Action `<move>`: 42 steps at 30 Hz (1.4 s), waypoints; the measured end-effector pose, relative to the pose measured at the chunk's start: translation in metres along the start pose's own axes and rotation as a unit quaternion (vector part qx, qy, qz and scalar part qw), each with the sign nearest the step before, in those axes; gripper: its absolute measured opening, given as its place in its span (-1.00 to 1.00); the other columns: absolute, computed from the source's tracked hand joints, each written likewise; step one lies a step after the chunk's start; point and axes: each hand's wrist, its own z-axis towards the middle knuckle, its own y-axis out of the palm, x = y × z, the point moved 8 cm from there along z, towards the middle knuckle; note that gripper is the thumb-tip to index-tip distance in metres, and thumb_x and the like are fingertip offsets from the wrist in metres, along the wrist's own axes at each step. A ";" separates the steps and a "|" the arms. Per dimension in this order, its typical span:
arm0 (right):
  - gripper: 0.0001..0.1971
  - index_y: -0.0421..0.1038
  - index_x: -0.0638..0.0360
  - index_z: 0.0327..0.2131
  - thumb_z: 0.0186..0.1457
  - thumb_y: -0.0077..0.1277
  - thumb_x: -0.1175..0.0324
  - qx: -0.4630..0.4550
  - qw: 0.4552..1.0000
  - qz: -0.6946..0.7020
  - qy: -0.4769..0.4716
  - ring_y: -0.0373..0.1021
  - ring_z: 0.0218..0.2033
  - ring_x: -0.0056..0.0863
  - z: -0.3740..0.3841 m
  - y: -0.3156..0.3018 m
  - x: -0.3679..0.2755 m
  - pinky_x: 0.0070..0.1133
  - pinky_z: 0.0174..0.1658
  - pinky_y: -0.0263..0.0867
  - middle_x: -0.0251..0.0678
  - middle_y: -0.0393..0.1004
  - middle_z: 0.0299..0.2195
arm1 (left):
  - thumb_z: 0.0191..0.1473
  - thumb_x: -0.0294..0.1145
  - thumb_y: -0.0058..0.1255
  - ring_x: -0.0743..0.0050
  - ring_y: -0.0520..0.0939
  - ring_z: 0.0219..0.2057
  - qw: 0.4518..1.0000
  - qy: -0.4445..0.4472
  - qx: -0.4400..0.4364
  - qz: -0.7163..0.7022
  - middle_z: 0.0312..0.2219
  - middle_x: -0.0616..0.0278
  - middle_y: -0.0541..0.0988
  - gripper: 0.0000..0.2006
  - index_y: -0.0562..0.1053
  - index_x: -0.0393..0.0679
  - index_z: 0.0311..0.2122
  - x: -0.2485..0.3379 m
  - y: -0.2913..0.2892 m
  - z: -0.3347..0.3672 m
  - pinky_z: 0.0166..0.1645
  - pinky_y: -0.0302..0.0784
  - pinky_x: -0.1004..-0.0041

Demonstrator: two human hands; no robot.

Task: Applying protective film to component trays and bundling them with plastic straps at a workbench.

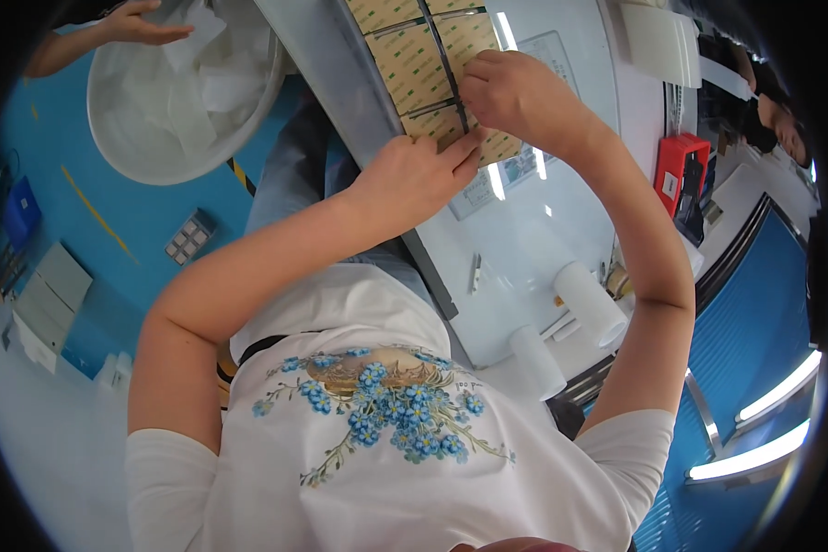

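Note:
On the work table lies a sheet of tan, printed backing paper (412, 69), split into panels by dark strips. My left hand (412, 179) rests at the sheet's near end, its fingers stretched out over the paper. Just right of the long dark strip (442, 51), my right hand (515, 99) bends down with its fingers pinched together against the sheet. Whatever those fingertips hold is hidden beneath the hand.
A white pen-like tool (476, 273) lies on the glossy table (515, 239). White rolls (591, 304) stand near its right end. A large white bin (124, 152) with crumpled sheets is at the left, beside another person's hand (143, 26). A red box (681, 170) sits right.

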 end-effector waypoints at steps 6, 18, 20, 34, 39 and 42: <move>-0.90 0.42 0.19 -0.56 -0.27 0.12 0.48 0.030 0.999 0.011 0.021 0.42 -0.38 -0.34 0.001 -0.002 0.005 -0.47 -0.30 0.41 -0.32 0.38 -0.54 | -0.07 -0.42 0.00 0.45 0.49 -0.53 1.000 0.003 -0.009 -0.013 0.11 0.33 0.40 -0.57 0.43 -0.10 0.00 -0.001 0.002 0.001 -0.44 0.51 0.49; -0.90 0.46 0.23 -0.41 -0.06 0.13 0.48 0.019 0.983 0.171 0.062 0.41 -0.36 -0.25 -0.008 0.002 0.023 -0.42 -0.28 0.38 -0.28 0.44 -0.43 | -0.06 -0.44 0.00 0.45 0.51 -0.51 1.000 0.005 -0.014 -0.006 0.16 0.35 0.35 -0.58 0.43 -0.11 0.00 0.000 0.002 0.001 -0.45 0.53 0.49; -0.90 0.42 0.25 -0.47 -0.12 0.13 0.49 -0.011 0.997 0.070 0.028 0.39 -0.37 -0.27 -0.005 0.007 0.015 -0.42 -0.31 0.38 -0.28 0.40 -0.47 | -0.06 -0.44 0.00 0.45 0.52 -0.50 1.000 0.003 -0.015 -0.009 0.15 0.34 0.36 -0.58 0.43 -0.11 0.00 0.000 0.001 0.001 -0.45 0.53 0.48; -0.78 0.38 0.22 -0.47 -0.32 0.12 0.44 0.095 0.995 -0.012 -0.041 0.38 -0.33 -0.41 -0.017 -0.002 -0.007 -0.52 -0.27 0.38 -0.35 0.37 -0.45 | -0.06 -0.41 0.01 0.52 0.50 -0.52 1.000 0.003 0.004 0.000 0.09 0.35 0.42 -0.61 0.45 -0.09 -0.03 0.000 0.001 -0.001 -0.43 0.53 0.53; -0.73 0.39 0.22 -0.40 -0.32 0.11 0.43 0.144 0.987 -0.022 -0.063 0.36 -0.34 -0.39 -0.023 -0.003 -0.008 -0.52 -0.27 0.38 -0.35 0.34 -0.45 | -0.06 -0.40 0.02 0.53 0.49 -0.54 1.000 0.000 0.010 -0.005 0.06 0.36 0.43 -0.62 0.46 -0.09 -0.05 -0.001 0.002 0.000 -0.44 0.52 0.54; -0.70 0.41 0.22 -0.36 -0.31 0.10 0.43 0.145 0.987 -0.036 -0.063 0.37 -0.32 -0.38 -0.025 -0.002 -0.009 -0.52 -0.26 0.39 -0.34 0.37 -0.41 | -0.07 -0.40 0.03 0.53 0.49 -0.55 1.000 -0.003 0.017 -0.001 0.03 0.37 0.45 -0.62 0.47 -0.09 -0.06 -0.001 0.000 0.000 -0.45 0.52 0.54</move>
